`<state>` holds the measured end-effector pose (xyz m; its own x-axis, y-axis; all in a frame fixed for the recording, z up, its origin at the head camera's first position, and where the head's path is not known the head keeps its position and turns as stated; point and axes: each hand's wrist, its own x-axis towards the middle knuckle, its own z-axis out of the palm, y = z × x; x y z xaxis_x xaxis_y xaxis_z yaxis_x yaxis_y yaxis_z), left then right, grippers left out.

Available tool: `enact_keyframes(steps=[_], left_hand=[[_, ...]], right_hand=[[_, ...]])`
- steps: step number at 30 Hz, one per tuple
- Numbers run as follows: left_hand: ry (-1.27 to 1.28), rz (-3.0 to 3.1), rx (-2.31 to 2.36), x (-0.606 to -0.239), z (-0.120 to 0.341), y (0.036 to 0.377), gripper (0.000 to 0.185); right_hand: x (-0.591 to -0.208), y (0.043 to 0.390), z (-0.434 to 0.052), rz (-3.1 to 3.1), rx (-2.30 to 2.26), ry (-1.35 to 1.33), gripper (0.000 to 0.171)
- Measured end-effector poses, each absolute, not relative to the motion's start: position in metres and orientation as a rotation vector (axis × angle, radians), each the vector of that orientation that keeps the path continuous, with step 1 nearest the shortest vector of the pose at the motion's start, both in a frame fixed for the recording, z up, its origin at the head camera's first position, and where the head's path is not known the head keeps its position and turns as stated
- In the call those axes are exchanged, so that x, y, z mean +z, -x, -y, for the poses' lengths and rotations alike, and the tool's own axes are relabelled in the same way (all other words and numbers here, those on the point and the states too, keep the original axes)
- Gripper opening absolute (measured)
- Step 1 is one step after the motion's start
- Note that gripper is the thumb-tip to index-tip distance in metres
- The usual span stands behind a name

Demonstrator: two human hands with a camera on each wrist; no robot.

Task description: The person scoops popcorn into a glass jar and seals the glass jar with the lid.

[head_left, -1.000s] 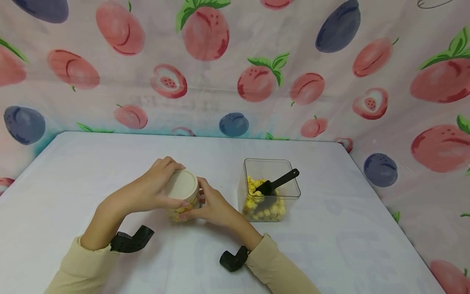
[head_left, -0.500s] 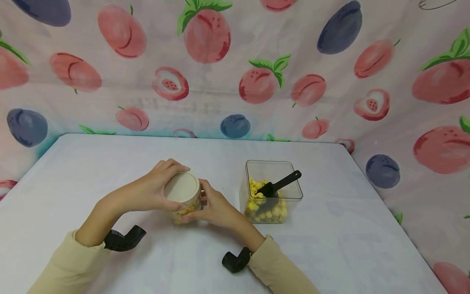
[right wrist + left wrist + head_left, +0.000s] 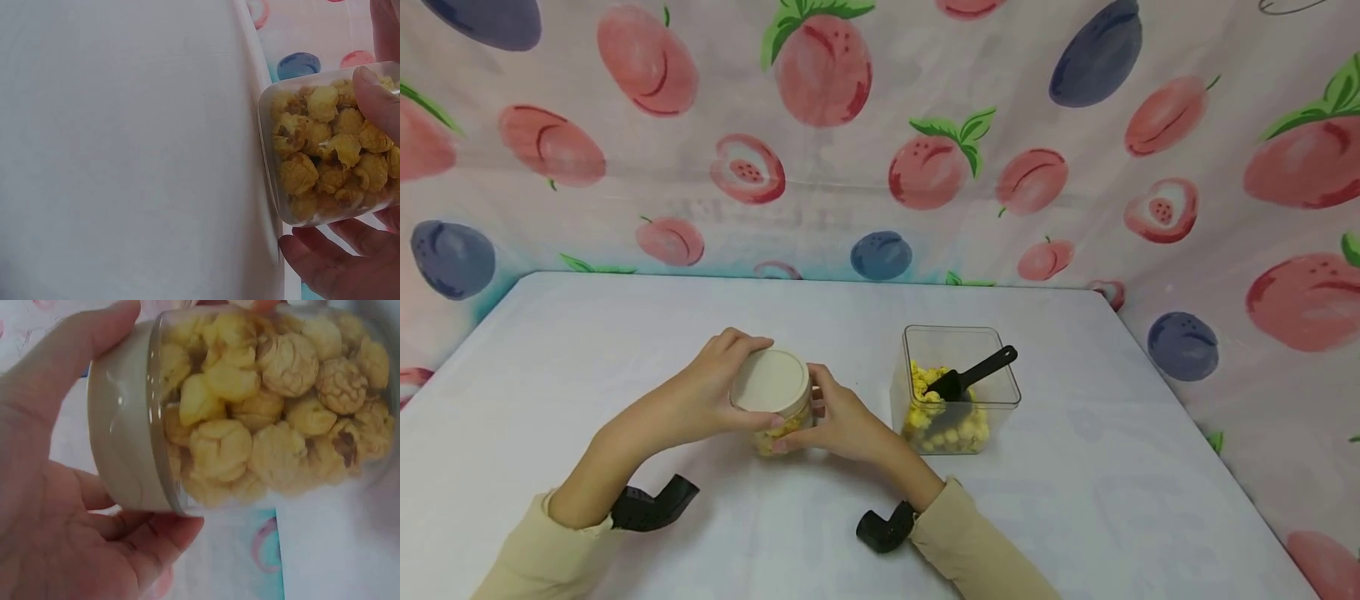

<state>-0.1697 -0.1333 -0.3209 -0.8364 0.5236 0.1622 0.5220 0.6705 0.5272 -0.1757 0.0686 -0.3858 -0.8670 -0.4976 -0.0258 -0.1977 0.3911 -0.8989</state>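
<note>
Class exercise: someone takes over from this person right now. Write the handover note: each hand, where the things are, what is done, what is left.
Left hand: fingers curled round the cream lid of the round jar.
Right hand: grips the jar's clear body from the side.
The jar stands on the white table, full of yellow popcorn.
To its right, apart from it: an open square container partly filled with popcorn, a black scoop leaning inside.
Done: jar filled, lid on top.
Left: probably checking the lid is tight; the pictures do not show whether it is.
</note>
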Motion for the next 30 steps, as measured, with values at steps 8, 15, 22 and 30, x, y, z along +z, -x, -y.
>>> enact_keyframes(steps=[8,15,22,30], left_hand=[[-0.646,-2.995,0.901,-0.321,0.114,0.159,0.088],[-0.580,-3.061,0.834,-0.318,0.109,0.154,0.089],[-0.657,-3.088,0.871,-0.321,0.111,0.155,0.079],[-0.877,-3.065,0.907,-0.328,0.119,0.165,0.072]], right_hand=[[-0.385,0.175,-0.068,-2.342,-1.482,0.606,0.086],[-0.386,0.175,-0.069,-2.352,-1.480,0.595,0.088],[-0.387,0.177,-0.069,-2.360,-1.493,0.570,0.088],[-0.390,0.178,-0.070,-2.392,-1.481,0.560,0.088]])
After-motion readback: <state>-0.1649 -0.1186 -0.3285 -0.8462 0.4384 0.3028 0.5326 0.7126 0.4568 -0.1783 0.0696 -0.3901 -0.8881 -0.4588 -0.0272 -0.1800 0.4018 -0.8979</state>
